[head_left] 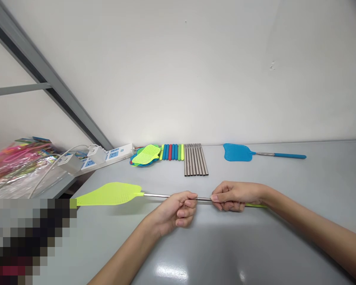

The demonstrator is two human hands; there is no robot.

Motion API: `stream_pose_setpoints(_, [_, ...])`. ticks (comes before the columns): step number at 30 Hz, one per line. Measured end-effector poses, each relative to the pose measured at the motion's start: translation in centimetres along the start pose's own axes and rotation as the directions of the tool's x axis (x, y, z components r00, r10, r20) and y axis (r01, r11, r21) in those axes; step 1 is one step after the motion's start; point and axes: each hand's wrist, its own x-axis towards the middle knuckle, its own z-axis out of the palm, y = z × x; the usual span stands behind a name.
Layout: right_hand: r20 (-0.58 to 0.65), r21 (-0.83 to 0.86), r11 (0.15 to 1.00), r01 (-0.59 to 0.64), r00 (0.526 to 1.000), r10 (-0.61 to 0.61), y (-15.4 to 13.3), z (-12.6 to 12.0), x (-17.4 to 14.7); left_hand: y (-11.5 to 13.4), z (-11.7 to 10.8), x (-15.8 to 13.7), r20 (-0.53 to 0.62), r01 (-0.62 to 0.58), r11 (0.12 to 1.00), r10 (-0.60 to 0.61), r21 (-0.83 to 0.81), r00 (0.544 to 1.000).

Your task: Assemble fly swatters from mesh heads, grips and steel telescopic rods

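Observation:
A yellow-green fly swatter [112, 194] with a metal rod is held level above the grey table, its flat head pointing left. My left hand [182, 209] is closed round the rod between the head and the middle. Just to the right, my right hand [233, 196] grips the same rod with thumb and fingers. A short stretch of rod shows between the two hands. Part of the yellow-green handle sticks out behind my right wrist; the rest is hidden.
Along the wall lie a pile of swatter heads [147, 154], a row of coloured handles [170, 152], several metal tubes [195, 160] and a blue fly swatter [239, 152]. Far left are a power strip [118, 153] with plugs and plastic-bagged items [20, 166]. Bottom left is pixelated.

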Motion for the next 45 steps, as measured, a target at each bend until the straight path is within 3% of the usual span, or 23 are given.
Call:
stream_pose_setpoints(9, [0.014, -0.004, 1.0, 0.017, 1.0, -0.017, 0.1, -0.6, 0.0, 0.0, -0.2, 0.1, -0.048, -0.023, 1.0, 0.023, -0.004, 0.999])
stream_pose_setpoints(18, [0.004, 0.064, 0.998, 0.004, 1.0, -0.005, 0.6, -1.0, 0.1, -0.4, -0.2, 0.3, -0.066, -0.148, 0.989, 0.149, 0.022, 0.987])
stream_pose_setpoints(24, [-0.006, 0.076, 0.997, 0.006, 1.0, -0.005, 0.8, -1.0, 0.2, -1.3, 1.2, 0.3, 0.019, -0.16, 0.946, 0.161, 0.281, 0.987])
stream_pose_setpoints(26, [-0.015, 0.076, 0.997, 0.006, 1.0, -0.005, 0.8, -1.0, 0.3, -1.6, 1.6, 0.4, 0.028, -0.223, 0.881, 0.232, 0.417, 0.972])
stream_pose_setpoints(28, [-0.015, 0.074, 0.997, 0.002, 1.0, 0.0, 0.9, -0.9, 0.3, -1.8, 1.9, 0.4, 0.006, -0.32, 0.747, 0.39, 0.582, 0.921])
stream_pose_setpoints(30, [-0.01, 0.07, 0.998, -0.002, 1.0, 0.002, 0.8, -0.9, 0.3, -1.9, 2.0, 0.2, -0.005, -0.361, 0.534, 0.565, 0.764, 0.825])
stream_pose_setpoints(33, [-0.001, 0.069, 0.998, 0.002, 1.0, -0.002, 0.6, -0.8, 0.2, -2.2, 2.1, -0.1, 0.093, -0.342, 0.184, 0.75, 0.921, 0.655])
stream_pose_setpoints(35, [0.003, 0.07, 0.997, 0.007, 1.0, -0.008, 0.5, -0.8, 0.1, -2.3, 2.1, -0.2, 0.17, -0.345, 0.038, 0.817, 0.938, 0.552])
stream_pose_setpoints(37, [0.0, 0.07, 0.998, 0.007, 1.0, -0.007, 0.5, -0.7, 0.1, -2.4, 2.0, -0.1, 0.203, -0.33, -0.037, 0.851, 0.943, 0.484])
stream_pose_setpoints(40, [-0.021, 0.062, 0.998, -0.003, 1.0, 0.005, 0.6, -0.7, 0.1, -2.4, 1.8, 0.2, 0.218, -0.245, -0.107, 0.847, 0.964, 0.485])
stream_pose_setpoints(45, [-0.039, 0.028, 0.999, -0.022, 0.999, 0.023, 0.6, -0.6, 0.2, -2.2, 1.7, 0.5, 0.202, -0.181, -0.114, 0.773, 0.977, 0.602])
